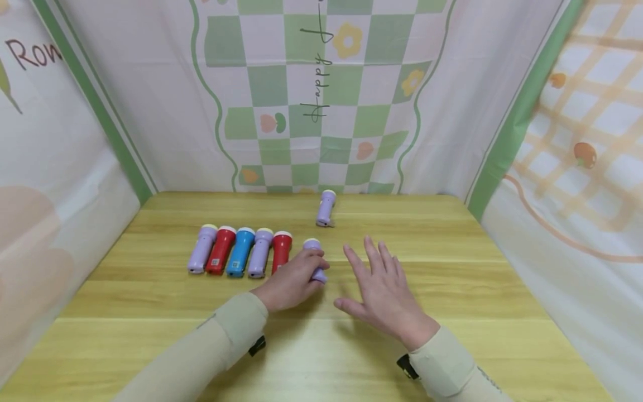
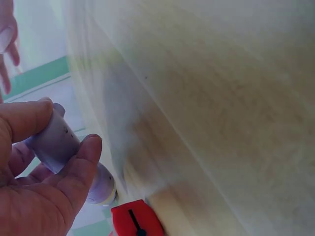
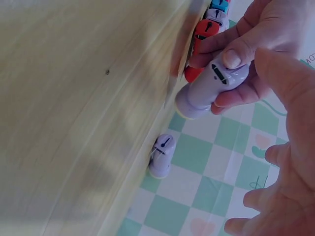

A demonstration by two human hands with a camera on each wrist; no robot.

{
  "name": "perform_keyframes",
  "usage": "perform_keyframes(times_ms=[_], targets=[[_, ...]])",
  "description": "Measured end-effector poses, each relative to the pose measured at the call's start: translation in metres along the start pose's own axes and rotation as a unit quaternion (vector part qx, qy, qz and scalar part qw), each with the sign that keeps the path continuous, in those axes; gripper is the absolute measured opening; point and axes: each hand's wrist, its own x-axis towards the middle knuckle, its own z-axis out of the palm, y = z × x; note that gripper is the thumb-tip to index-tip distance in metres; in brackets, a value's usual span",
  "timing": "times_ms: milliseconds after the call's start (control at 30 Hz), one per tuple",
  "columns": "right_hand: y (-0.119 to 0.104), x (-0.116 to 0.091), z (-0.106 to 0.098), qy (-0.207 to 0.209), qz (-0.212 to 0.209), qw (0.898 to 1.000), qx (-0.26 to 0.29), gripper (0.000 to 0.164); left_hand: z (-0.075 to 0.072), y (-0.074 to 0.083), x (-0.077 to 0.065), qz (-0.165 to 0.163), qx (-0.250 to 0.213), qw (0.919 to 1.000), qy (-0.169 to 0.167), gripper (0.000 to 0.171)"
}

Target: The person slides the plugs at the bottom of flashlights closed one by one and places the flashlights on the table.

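A purple flashlight [image 1: 312, 244] is gripped by my left hand [image 1: 293, 281] just right of a row of flashlights. In the left wrist view its purple body [image 2: 55, 142] sits between thumb and fingers. My right hand [image 1: 389, 296] is spread with straight fingers to the right, holding nothing. The row runs from a purple flashlight [image 1: 203, 249] through a red one [image 1: 221, 250], a blue one [image 1: 241, 252] and another purple one [image 1: 260, 253] to a red one [image 1: 282, 248], partly covered by my left hand. Farther back lies one more purple flashlight [image 1: 326, 208].
The wooden table [image 1: 452, 268] carries all the flashlights. Printed curtains stand at its sides, and a green checkered cloth [image 1: 321, 89] hangs behind its far edge.
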Motion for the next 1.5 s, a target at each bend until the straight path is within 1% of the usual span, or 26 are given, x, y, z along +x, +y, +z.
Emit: perform_keyframes(times_ms=[267, 433, 667, 767, 900, 1067, 1167, 1367, 1433, 1500], targets=[[0.000, 0.000, 0.001, 0.005, -0.004, 1.000, -0.002, 0.103, 0.004, -0.002, 0.006, -0.019, 0.021, 0.9995, -0.012, 0.038], [-0.001, 0.000, 0.001, 0.002, -0.003, 1.000, 0.006, 0.101, 0.006, -0.002, 0.008, -0.026, 0.044, 0.9987, -0.009, 0.034], [-0.001, -0.001, 0.001, 0.002, -0.004, 1.000, 0.016, 0.100, 0.007, 0.000, 0.008, -0.053, 0.069, 0.9962, -0.008, 0.032], [-0.001, -0.001, 0.001, 0.002, -0.004, 1.000, 0.017, 0.100, 0.008, 0.001, 0.008, -0.058, 0.091, 0.9941, -0.007, 0.030], [-0.001, -0.001, 0.001, 0.002, -0.004, 1.000, 0.017, 0.101, 0.010, 0.001, 0.007, -0.056, 0.133, 0.9896, -0.004, 0.026], [-0.001, -0.001, 0.001, 0.002, -0.003, 1.000, 0.018, 0.100, 0.013, 0.001, 0.007, -0.047, 0.189, 0.9808, 0.008, 0.025], [-0.001, 0.000, 0.002, 0.002, -0.003, 1.000, 0.017, 0.100, 0.015, 0.001, 0.007, -0.036, 0.234, 0.9712, 0.025, 0.024], [-0.001, -0.001, 0.002, 0.002, -0.004, 1.000, 0.015, 0.100, 0.017, 0.000, 0.006, -0.013, 0.313, 0.9482, 0.054, 0.019], [-0.001, -0.001, 0.003, 0.003, -0.005, 1.000, 0.015, 0.100, 0.017, 0.000, 0.005, -0.011, 0.327, 0.9434, 0.056, 0.017], [-0.001, -0.001, 0.003, 0.003, -0.005, 1.000, 0.016, 0.100, 0.016, 0.000, 0.005, -0.012, 0.334, 0.9410, 0.052, 0.017]])
